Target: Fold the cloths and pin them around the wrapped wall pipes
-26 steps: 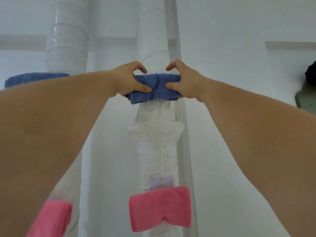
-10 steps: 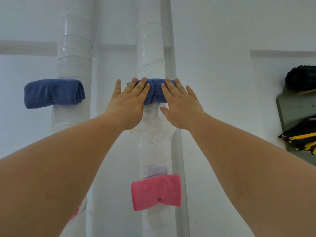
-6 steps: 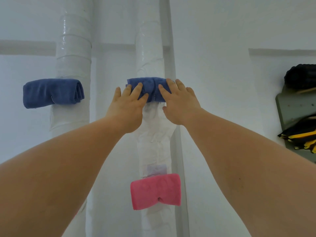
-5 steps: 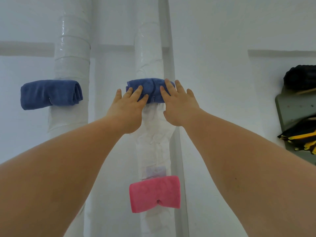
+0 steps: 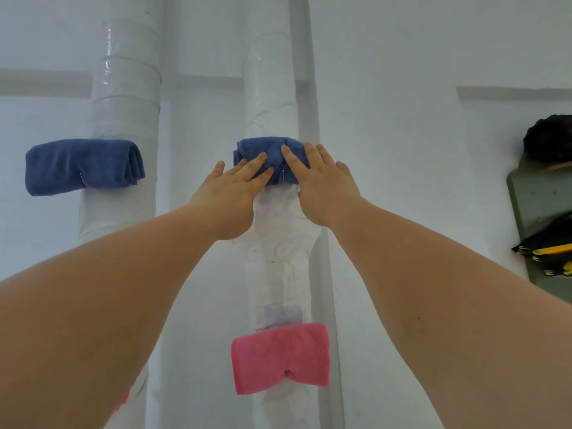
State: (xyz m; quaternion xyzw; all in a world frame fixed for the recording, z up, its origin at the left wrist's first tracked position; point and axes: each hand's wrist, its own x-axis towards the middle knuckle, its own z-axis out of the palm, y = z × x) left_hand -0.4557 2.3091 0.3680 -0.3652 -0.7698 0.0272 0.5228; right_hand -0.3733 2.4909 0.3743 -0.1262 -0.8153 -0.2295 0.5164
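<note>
A folded blue cloth [image 5: 272, 150] is wrapped around the middle wrapped pipe [image 5: 272, 88], with a metal pin [image 5: 283, 175] at its front. My left hand [image 5: 230, 193] lies flat with straight fingers touching the cloth's left lower part. My right hand [image 5: 322, 181] lies flat too, fingers on the cloth's right part. Lower on the same pipe a pink cloth [image 5: 280, 356] is wrapped. A second blue cloth [image 5: 83, 165] is pinned around the left wrapped pipe [image 5: 127, 97].
A sliver of another pink cloth [image 5: 121, 402] shows low on the left pipe, behind my left forearm. At the right edge a grey-green rack [image 5: 538, 205] holds a black bundle [image 5: 549, 137] and black-and-yellow items [image 5: 548, 253]. White wall surrounds the pipes.
Earlier both hands gripped the blue cloth with curled fingers. They have since opened and lie flat on it, sliding slightly downward over the last second.
</note>
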